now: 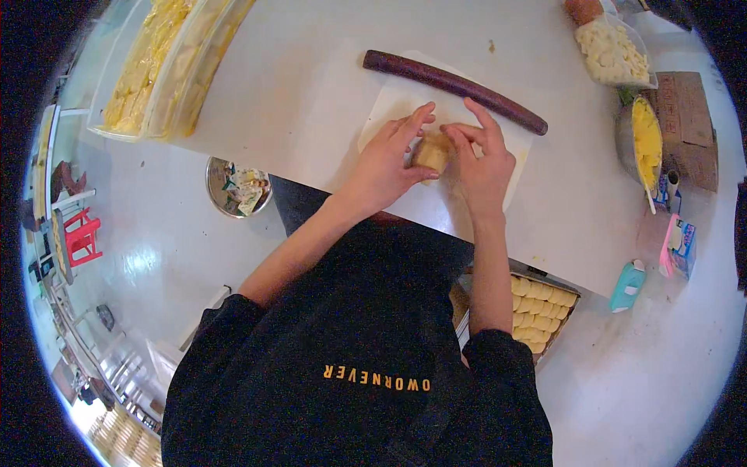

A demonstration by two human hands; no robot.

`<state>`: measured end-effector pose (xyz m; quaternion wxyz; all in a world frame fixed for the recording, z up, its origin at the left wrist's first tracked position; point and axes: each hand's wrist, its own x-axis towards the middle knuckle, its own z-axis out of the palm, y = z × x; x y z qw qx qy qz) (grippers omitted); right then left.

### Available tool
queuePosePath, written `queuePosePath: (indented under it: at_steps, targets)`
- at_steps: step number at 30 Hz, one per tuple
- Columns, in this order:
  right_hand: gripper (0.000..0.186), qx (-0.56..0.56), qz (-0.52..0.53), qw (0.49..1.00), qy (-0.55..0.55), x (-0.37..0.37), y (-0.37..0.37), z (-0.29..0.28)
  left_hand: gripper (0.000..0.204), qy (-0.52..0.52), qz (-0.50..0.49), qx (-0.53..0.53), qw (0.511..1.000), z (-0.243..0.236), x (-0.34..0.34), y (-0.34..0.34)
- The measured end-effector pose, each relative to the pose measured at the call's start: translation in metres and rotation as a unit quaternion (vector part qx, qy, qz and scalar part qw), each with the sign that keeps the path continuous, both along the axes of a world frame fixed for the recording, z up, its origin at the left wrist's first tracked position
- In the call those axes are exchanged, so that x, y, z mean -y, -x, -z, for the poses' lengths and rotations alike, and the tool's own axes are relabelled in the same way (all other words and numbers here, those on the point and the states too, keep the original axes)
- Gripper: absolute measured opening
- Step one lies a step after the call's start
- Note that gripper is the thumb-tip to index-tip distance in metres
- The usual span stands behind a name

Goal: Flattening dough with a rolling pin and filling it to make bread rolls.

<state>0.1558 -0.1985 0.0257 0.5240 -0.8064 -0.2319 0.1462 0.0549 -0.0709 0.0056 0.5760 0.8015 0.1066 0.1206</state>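
Between my hands, over a pale sheet or board (387, 111) on the white table, is a small tan lump that looks like dough (433, 152). My left hand (391, 156) curves round its left side, thumb against the near edge and index finger extended beyond it. My right hand (484, 159) pinches at its far right edge with thumb and fingertips, the index finger raised. Just beyond my fingers, a long dark reddish-brown log (455, 89) lies slantwise across the sheet. My fingers hide part of the lump.
Clear tubs of yellow pieces (177, 101) stand at the far left. Along the right are a tub of whitish chunks (611, 54), a metal bowl of yellow filling (646, 140) and a teal bottle (627, 286). Below the table edge sit a tray of dough pieces (537, 311) and a waste bowl (214, 194).
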Motion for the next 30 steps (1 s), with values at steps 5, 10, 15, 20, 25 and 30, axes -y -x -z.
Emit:
queuePosePath:
  at_steps: [5,10,15,20,25,30]
  targets:
    - [0.051,0.299,-0.082,0.944,0.116,0.028,0.047,-0.002,0.072,-0.126,0.029,0.053,0.990,0.005,-0.004,-0.002]
    - [0.036,0.377,-0.152,0.893,0.196,0.038,0.084,0.003,0.055,-0.181,0.211,0.077,0.957,-0.006,-0.037,-0.017]
    - [0.027,0.176,-0.169,0.965,0.091,0.065,0.068,-0.013,0.035,-0.322,0.347,-0.123,0.872,-0.045,-0.028,-0.042]
    - [0.049,0.104,0.065,0.986,0.116,0.084,0.028,-0.012,0.030,-0.064,0.264,-0.159,0.949,-0.050,-0.005,-0.039]
    - [0.059,0.069,0.075,0.993,-0.054,0.048,0.018,0.012,0.041,-0.189,-0.048,-0.008,0.981,-0.007,0.032,-0.021]
    - [0.069,0.058,-0.016,0.998,-0.007,0.016,0.019,-0.014,0.044,0.237,-0.111,0.137,0.955,0.000,0.032,-0.022]
